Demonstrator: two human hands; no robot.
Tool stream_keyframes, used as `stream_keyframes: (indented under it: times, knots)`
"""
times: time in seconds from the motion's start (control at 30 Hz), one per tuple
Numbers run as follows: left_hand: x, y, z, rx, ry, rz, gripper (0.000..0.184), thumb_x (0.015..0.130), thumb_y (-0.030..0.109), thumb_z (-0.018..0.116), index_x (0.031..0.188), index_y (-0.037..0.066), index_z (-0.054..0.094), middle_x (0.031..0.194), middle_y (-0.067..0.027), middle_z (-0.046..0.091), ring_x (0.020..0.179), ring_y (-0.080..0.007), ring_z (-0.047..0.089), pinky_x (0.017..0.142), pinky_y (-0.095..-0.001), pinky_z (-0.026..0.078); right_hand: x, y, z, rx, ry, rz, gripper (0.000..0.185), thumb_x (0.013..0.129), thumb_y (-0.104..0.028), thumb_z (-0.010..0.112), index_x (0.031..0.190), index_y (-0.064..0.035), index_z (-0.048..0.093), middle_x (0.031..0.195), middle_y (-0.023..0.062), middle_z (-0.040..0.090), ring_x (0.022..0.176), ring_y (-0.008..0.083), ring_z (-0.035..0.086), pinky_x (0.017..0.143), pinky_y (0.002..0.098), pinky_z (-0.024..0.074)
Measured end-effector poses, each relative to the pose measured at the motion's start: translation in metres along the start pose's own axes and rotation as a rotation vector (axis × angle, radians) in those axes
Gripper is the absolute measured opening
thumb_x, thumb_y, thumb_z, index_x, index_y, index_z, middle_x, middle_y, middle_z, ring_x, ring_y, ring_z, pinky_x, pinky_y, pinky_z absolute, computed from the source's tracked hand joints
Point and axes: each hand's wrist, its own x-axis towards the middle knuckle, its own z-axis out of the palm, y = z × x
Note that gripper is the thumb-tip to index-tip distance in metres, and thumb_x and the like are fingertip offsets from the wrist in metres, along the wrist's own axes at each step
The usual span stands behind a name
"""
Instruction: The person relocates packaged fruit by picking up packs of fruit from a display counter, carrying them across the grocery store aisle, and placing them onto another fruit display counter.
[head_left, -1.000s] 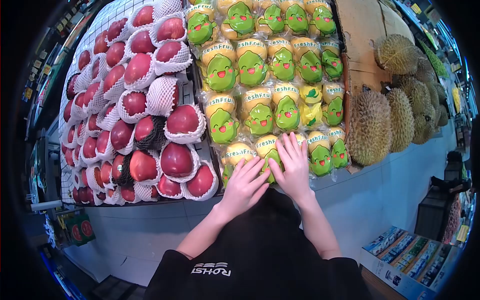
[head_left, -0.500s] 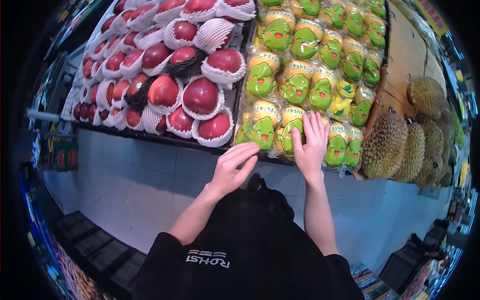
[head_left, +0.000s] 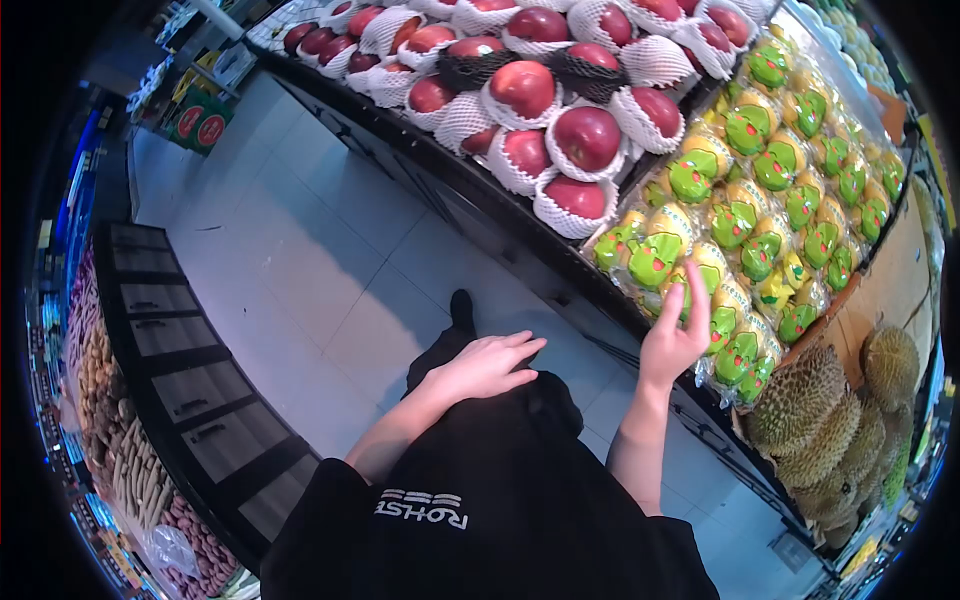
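Observation:
My left hand (head_left: 483,366) hangs over the front of my dark clothing, fingers stretched out and holding nothing. At the front edge of the fruit stand, my right hand (head_left: 675,335) is raised with its fingers apart and nothing in them. It overlaps the nearest clear-wrapped yellow fruits (head_left: 660,250), which carry green smiling cartoon prints and "Fresh" lettering; whether it touches them I cannot tell. Left of these packs, dark red apples (head_left: 587,138) sit in white foam nets, a few in black nets.
Spiky durians (head_left: 800,400) lie by cardboard (head_left: 868,290) at the right. The stand's dark edge (head_left: 440,180) runs diagonally. Tiled floor (head_left: 300,250) lies at the left, bordered by a black drawer-fronted counter (head_left: 190,370) with root vegetables (head_left: 130,465). A foot (head_left: 461,308) shows below.
The view has turned, so the stand now slants and more floor shows at left. My left hand has drawn back from the stand's edge; my right hand has lifted off the wrapped fruits.

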Motion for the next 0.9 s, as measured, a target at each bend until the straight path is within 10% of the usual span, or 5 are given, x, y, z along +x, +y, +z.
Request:
stream_keyframes:
  times: [0.33, 0.47, 0.9]
  knots:
    - [-0.074, -0.080, -0.077, -0.111, 0.041, -0.197, 0.051, 0.090, 0.030, 0.054, 0.131, 0.001, 0.046, 0.125, -0.0227, 0.054, 0.109, -0.0379, 0.055, 0.094, -0.0441, 0.044, -0.084, -0.081, 0.161, 0.228, -1.008, 0.077, 0.032, 0.087, -0.014, 0.064, 0.114, 0.0014, 0.062, 0.103, 0.0159, 0.068, 0.093, 0.0203, 0.066, 0.080, 0.0269, 0.0503]
    - [-0.132, -0.161, -0.095, -0.124, 0.218, -0.224, 0.050, 0.090, 0.029, 0.054, 0.129, 0.000, 0.048, 0.122, -0.0227, 0.056, 0.109, -0.0374, 0.056, 0.094, -0.0433, 0.045, -0.120, -0.101, 0.241, 0.188, -1.109, 0.051, 0.037, 0.086, -0.022, 0.063, 0.114, 0.0020, 0.061, 0.106, 0.0218, 0.065, 0.099, 0.0344, 0.063, 0.081, 0.0377, 0.0510]
    - [-0.216, -0.285, -0.215, -0.185, 0.485, -0.365, 0.032, 0.090, 0.025, 0.054, 0.113, 0.003, 0.058, 0.114, -0.0173, 0.061, 0.104, -0.0355, 0.058, 0.087, -0.0430, 0.047, -0.162, -0.177, 0.415, 0.154, -1.439, -0.044, 0.042, 0.087, -0.024, 0.063, 0.119, 0.0019, 0.058, 0.112, 0.0201, 0.064, 0.105, 0.0307, 0.062, 0.088, 0.0373, 0.0490]
